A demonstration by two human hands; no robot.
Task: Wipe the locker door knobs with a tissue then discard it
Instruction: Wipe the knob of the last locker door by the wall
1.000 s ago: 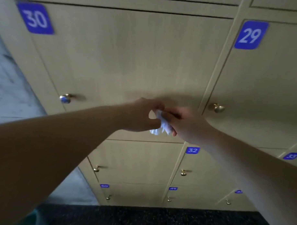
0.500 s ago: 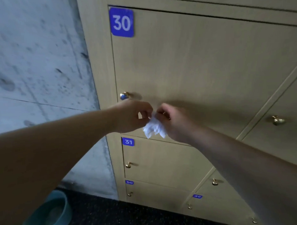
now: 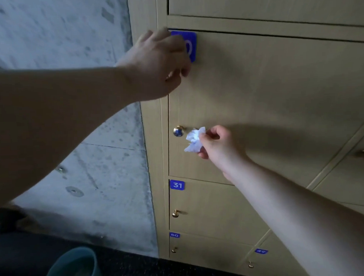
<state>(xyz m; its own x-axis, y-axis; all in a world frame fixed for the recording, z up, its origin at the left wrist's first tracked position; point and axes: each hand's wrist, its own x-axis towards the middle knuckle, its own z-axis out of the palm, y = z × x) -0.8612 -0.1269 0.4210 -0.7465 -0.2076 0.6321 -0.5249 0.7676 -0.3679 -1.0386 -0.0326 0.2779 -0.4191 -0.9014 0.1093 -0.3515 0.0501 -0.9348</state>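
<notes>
- My right hand [image 3: 216, 145] pinches the tissue [image 3: 194, 140] between thumb and curled fingertips. The crumpled wad sticks out to the left of the fingers.
- The tissue sits just right of the knob [image 3: 178, 131]. A narrow gap shows between them.
- The knob stands near the left edge of the door [image 3: 268, 97], about two thirds of the way down. Bare door panel lies above, below and to the right of it.
- My left hand [image 3: 155, 62] is at the door's upper left corner, over the left part of the blue plate [image 3: 192, 46]. Its fingers are loosely curled, with nothing visible in them. I cannot tell whether they touch the door.
- The two hands are well apart, left high and right low.
- The cabinet's left side meets the grey wall [image 3: 70, 38] close beside the knob.
- A teal bin [image 3: 72, 267] stands on the dark floor [image 3: 140, 269] below, left of the cabinet and near the wall.
- The door marked 31 [image 3: 177, 185] lies directly beneath, its own lower knob [image 3: 175, 214] also at the left edge.
</notes>
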